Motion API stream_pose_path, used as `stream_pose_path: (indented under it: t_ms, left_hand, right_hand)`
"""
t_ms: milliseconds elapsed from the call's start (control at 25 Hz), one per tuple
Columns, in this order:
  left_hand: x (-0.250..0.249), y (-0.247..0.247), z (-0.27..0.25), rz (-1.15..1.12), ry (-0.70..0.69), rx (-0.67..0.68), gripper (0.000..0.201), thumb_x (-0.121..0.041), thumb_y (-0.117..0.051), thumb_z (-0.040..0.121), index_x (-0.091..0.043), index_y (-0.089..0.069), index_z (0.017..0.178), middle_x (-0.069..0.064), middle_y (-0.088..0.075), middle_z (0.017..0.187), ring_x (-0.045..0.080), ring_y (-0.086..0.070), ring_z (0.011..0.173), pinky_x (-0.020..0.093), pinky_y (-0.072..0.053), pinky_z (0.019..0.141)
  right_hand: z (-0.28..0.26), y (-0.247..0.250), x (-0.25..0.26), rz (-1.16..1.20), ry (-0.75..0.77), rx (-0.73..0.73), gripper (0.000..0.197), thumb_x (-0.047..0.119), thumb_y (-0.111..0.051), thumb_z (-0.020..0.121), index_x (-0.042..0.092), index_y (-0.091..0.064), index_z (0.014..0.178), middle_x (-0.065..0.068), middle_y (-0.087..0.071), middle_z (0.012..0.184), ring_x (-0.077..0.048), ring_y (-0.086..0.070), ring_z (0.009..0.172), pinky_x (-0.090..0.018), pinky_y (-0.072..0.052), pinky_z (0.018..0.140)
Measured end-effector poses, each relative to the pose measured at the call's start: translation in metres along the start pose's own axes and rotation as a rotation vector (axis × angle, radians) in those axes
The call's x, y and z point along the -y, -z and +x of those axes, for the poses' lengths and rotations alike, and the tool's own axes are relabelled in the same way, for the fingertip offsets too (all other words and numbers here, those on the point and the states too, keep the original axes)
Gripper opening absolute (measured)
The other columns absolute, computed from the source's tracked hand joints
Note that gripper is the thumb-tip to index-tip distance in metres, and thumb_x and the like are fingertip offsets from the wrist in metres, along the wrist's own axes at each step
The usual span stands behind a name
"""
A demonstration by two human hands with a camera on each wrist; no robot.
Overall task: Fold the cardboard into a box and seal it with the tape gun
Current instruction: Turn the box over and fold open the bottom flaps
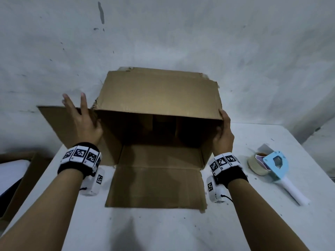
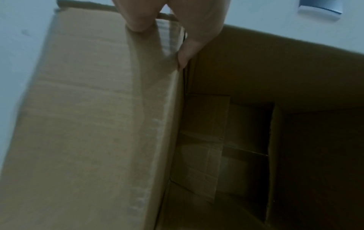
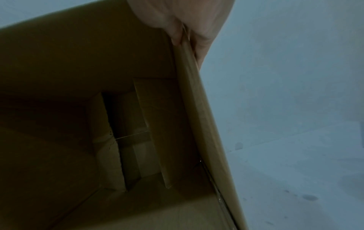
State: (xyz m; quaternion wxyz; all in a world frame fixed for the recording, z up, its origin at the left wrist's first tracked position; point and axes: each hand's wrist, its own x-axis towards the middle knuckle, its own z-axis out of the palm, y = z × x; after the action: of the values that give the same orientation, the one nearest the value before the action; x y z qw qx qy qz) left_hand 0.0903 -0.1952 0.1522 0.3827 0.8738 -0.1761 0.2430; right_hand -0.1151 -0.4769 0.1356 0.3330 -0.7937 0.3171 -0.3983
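A brown cardboard box [image 1: 159, 91] lies on its side on the white table [image 1: 163, 229], its open mouth facing me. One flap [image 1: 155, 187] lies flat on the table toward me and another flap [image 1: 54, 120] sticks out to the left. My left hand [image 1: 85, 120] rests on that left flap [image 2: 88, 124] with fingers [image 2: 138, 18] straight and its thumb at the crease beside the box mouth. My right hand [image 1: 223, 133] pinches the box's right wall [image 3: 197, 109], thumb inside and fingers outside. Folded flaps show deep inside the box [image 3: 149, 124] with a gap between them.
A light-blue tape gun [image 1: 275, 169] with a white handle and a roll of tape lies on the table to the right of my right wrist. Another cardboard box [image 1: 21, 178] stands off the table's left edge. A grey wall rises close behind the box.
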Motion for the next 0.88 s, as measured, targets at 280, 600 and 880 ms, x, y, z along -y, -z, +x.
stream_pose_path:
  t_ms: [280,600,880]
  left_hand:
    - [0.005,-0.021,0.001,-0.374,0.260,0.152,0.059,0.008,-0.045,0.086,-0.008,-0.030,0.142,0.021,-0.042,0.141,0.030,-0.041,0.130,0.022,-0.037,0.101]
    - [0.064,-0.079,-0.075,-0.246,0.562,0.482,0.038,0.000,-0.038,0.094,-0.012,-0.040,0.130,0.026,-0.054,0.124,0.044,-0.052,0.113,0.052,-0.044,0.097]
    - [0.060,-0.082,-0.081,0.031,0.517,0.484,0.028,-0.010,-0.034,0.097,0.003,-0.051,0.116,0.033,-0.058,0.110,0.047,-0.054,0.101,0.043,-0.041,0.081]
  right_hand:
    - [0.007,0.000,-0.008,0.010,-0.024,0.015,0.065,0.003,-0.032,0.097,0.053,-0.018,0.136,-0.013,-0.063,0.102,-0.032,-0.060,0.080,-0.027,-0.039,0.072]
    - [-0.029,-0.038,-0.066,0.017,-0.396,0.206,0.046,0.014,-0.032,0.101,0.018,-0.026,0.146,-0.023,-0.062,0.117,-0.037,-0.058,0.104,-0.027,-0.037,0.073]
    - [-0.048,-0.049,-0.090,0.083,-0.549,0.255,0.036,0.017,-0.032,0.102,0.011,-0.045,0.135,-0.014,-0.059,0.120,-0.024,-0.052,0.104,-0.013,-0.033,0.065]
